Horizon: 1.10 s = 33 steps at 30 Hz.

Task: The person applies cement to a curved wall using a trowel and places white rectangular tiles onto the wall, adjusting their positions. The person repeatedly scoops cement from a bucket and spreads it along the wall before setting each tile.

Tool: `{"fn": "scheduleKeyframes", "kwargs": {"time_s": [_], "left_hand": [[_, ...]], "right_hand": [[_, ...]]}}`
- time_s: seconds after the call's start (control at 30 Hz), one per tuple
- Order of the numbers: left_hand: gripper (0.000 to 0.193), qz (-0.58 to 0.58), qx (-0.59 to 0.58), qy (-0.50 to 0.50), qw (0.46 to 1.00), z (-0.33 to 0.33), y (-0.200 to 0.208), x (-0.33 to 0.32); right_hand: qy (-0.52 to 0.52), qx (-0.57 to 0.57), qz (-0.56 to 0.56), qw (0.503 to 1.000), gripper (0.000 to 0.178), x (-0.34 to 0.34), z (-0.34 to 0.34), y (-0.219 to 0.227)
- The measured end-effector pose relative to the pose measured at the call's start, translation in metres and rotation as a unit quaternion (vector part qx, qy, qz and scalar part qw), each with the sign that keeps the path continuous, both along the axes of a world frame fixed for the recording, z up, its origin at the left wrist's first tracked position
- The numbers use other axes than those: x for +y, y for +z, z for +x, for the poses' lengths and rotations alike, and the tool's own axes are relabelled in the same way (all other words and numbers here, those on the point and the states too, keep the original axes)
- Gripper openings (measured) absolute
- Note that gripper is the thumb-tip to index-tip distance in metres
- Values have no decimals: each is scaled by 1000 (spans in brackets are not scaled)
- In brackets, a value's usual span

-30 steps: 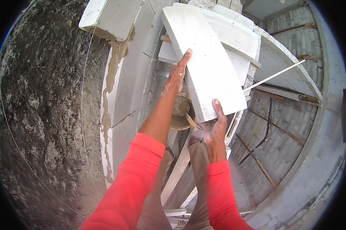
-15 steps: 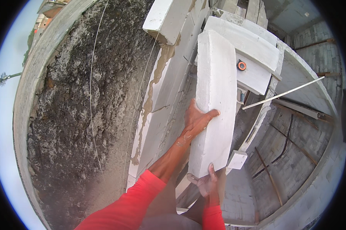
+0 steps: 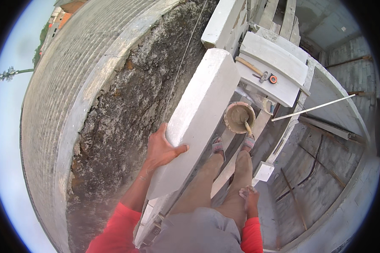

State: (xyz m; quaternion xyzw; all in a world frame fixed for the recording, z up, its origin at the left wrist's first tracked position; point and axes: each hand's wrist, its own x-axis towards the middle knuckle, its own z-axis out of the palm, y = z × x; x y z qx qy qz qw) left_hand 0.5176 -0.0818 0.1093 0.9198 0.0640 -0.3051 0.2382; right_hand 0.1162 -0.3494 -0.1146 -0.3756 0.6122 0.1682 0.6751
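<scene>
The right hand [image 3: 249,198] lies nearest, low in the view, resting on the person's right thigh with the fingers loosely curled and holding nothing; its red sleeve [image 3: 252,236] ends at the wrist. The left arm, also in a red sleeve, reaches up and forward from the lower edge. The left hand [image 3: 162,147] grips the long edge of a white block [image 3: 196,118], palm against its left side, thumb laid across the top face and the other fingers wrapped out of sight behind the edge. The block runs lengthwise away from the person, its near end low by the legs and its far end raised, lying along the top of a white wall [image 3: 150,219] beside a rough dark slope [image 3: 126,109]. Past the feet, in sandals on planks, stands a round bucket [image 3: 239,117] of grey mortar with a trowel handle sticking out. Farther off, more blocks [image 3: 278,71] are stacked, with a hammer [image 3: 249,66] and a tape measure [image 3: 273,79] on top.
</scene>
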Motion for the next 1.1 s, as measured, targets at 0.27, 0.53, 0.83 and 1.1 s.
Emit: {"fn": "scheduleKeyframes", "kwargs": {"time_s": [0.27,0.53,0.83,1.1], "left_hand": [[66,93,-111,34,989,-36,47,47],[72,166,-180,5,970,-26,8,84],[70,156,-164,-28,974,-29,-28,112],[71,95,-161,-1,982,-47,-89,115]], "right_hand": [[22,43,-76,996,22,-27,-49,18],[34,85,-122,988,20,-28,-121,36],[38,135,-112,984,21,-25,-170,68],[65,80,-172,980,21,-34,-157,98]]}}
